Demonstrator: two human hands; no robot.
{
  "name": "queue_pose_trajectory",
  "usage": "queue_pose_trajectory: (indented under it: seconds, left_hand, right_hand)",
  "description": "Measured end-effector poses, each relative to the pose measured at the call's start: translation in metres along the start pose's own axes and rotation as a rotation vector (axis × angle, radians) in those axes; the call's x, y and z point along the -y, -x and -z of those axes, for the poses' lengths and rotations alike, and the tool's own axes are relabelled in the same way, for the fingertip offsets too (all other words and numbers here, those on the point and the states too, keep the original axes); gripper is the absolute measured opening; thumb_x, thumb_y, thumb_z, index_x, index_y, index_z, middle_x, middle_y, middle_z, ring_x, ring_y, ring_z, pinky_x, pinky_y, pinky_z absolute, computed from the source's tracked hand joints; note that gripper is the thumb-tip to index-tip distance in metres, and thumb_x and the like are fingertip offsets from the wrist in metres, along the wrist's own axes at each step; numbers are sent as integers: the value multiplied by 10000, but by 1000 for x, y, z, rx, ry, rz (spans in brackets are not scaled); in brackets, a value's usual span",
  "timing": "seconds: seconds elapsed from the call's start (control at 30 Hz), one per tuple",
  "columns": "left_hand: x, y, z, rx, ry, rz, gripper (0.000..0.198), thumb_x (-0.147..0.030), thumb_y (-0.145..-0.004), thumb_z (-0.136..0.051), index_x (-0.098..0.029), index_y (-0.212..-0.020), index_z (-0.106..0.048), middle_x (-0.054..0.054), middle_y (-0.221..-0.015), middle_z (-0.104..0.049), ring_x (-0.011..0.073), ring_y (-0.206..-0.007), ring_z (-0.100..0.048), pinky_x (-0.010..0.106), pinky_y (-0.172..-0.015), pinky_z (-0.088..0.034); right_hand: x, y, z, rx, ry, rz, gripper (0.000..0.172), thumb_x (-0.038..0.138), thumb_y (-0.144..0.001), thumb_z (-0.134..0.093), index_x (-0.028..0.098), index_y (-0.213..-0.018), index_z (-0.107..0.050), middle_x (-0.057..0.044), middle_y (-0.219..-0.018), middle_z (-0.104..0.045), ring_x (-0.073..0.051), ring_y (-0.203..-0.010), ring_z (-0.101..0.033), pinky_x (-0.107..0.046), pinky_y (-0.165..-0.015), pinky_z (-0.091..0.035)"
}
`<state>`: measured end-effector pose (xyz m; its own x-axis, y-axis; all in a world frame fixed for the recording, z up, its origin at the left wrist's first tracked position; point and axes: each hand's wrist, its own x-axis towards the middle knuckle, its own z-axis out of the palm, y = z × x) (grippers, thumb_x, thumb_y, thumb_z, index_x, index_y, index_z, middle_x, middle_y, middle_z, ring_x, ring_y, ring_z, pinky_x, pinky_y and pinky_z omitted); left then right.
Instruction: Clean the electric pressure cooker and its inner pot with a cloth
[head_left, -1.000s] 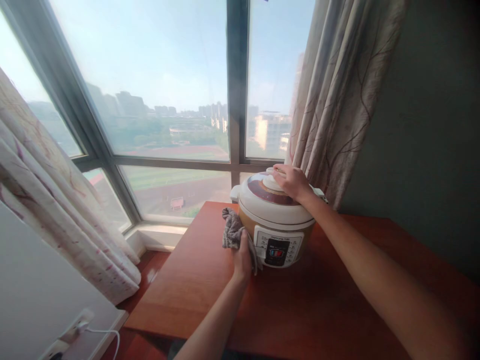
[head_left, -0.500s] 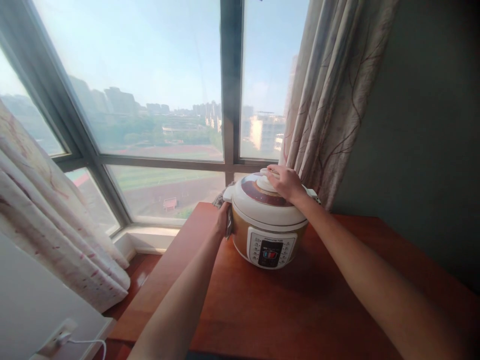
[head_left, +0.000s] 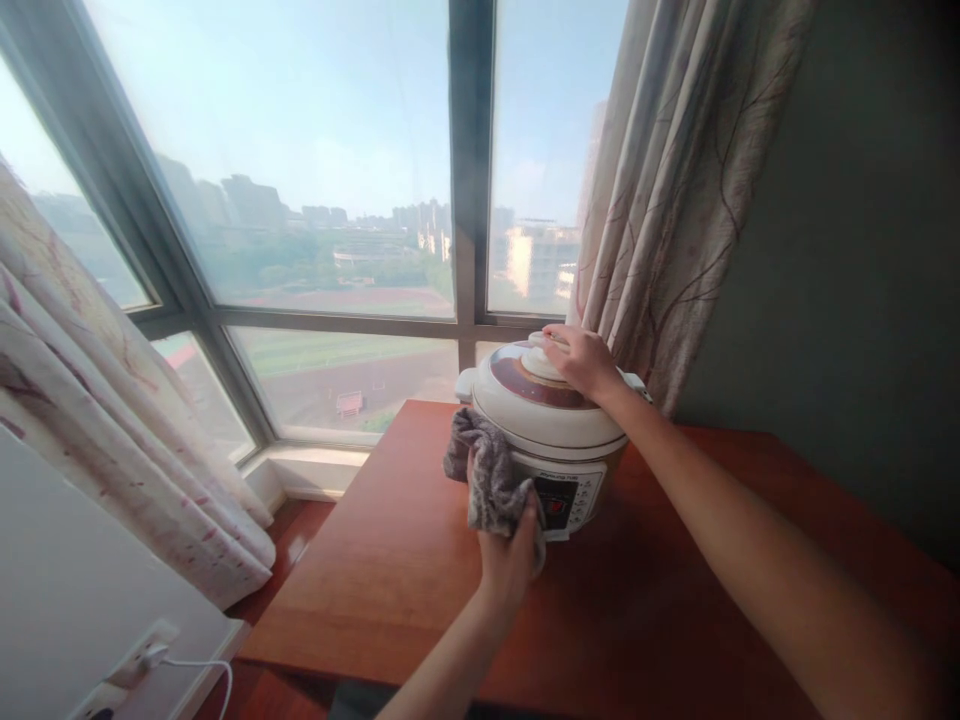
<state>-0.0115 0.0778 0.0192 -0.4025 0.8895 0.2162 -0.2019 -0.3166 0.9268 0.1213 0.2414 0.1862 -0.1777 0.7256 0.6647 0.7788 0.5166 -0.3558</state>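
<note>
A white and gold electric pressure cooker (head_left: pixel 551 425) stands upright on the reddish-brown wooden table (head_left: pixel 420 620). My right hand (head_left: pixel 585 362) is closed on the white knob at the top of its lid. In front of the cooker's left side, my left hand (head_left: pixel 506 560) grips a crumpled grey cloth (head_left: pixel 491 480). The cloth lies against the cooker's body and covers the left part of the control panel (head_left: pixel 577 500); the right part of the panel still shows.
Large windows (head_left: pixel 300 200) stand behind the table. A patterned curtain (head_left: pixel 675 200) hangs close behind the cooker, another curtain (head_left: pixel 112 430) at left. A white plug with a cord (head_left: pixel 157 655) sits in the wall socket at lower left. A dark wall (head_left: pixel 847 250) rises at right.
My left hand has brought the cloth from the cooker's left side round to its front, over part of the panel. My right hand stays on the lid knob. The view has shifted slightly.
</note>
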Motion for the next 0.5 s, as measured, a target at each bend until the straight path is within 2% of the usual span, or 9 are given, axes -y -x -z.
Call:
queue_pose_trajectory:
  seconds: [0.07, 0.17, 0.27, 0.37, 0.43, 0.5]
  left_hand:
    - [4, 17, 1, 41, -89, -118, 625, -401, -722, -795, -261, -1301, -607, 118, -1357, -601, 302, -1431, -394, 427, -1221, -265]
    - [14, 16, 6, 44, -118, -180, 649, -383, -698, -822, -261, -1300, -612, 126, -1438, -534, 304, -1470, -326, 411, -1230, -235]
    - [26, -8, 8, -53, -23, -50, 518, -463, -767, -748, -247, -1227, -647, 115, -1367, -599, 295, -1424, -408, 422, -1213, -269]
    - [35, -41, 8, -168, 90, 122, 445, -539, -850, -623, -218, -1155, -665, 93, -1272, -665, 290, -1317, -529, 432, -1152, -371]
    - [38, -63, 10, -225, 134, 155, 412, -529, -847, -621, -211, -1104, -674, 80, -1203, -695, 278, -1249, -580, 409, -1102, -424]
    - [39, -85, 13, -226, 157, 177, 384, -510, -817, -650, -206, -1049, -680, 74, -1113, -719, 273, -1165, -626, 401, -1027, -480]
  right_hand:
    - [0, 1, 0, 1, -1, 2, 346, 355, -923, -510, 180, -1153, -700, -95, -1192, -716, -250, -1132, -641, -349, -998, -452]
    - [1, 1, 1, 3, -6, 9, 342, 347, -923, -516, 176, -1156, -699, -94, -1194, -715, -245, -1135, -641, -341, -999, -450]
    - [1, 1, 2, 2, -13, 10, 332, 361, -930, -515, 190, -1144, -702, -85, -1188, -719, -240, -1133, -643, -340, -997, -451]
    - [1, 1, 2, 3, -20, 8, 336, 381, -931, -517, 194, -1135, -706, -86, -1179, -722, -243, -1125, -646, -344, -989, -456]
    - [1, 1, 2, 2, -21, 6, 342, 387, -933, -511, 192, -1133, -709, -89, -1174, -724, -247, -1123, -647, -346, -983, -457]
    - [1, 1, 2, -1, -20, 3, 341, 389, -935, -504, 199, -1129, -710, -84, -1169, -725, -247, -1121, -648, -348, -981, -457]
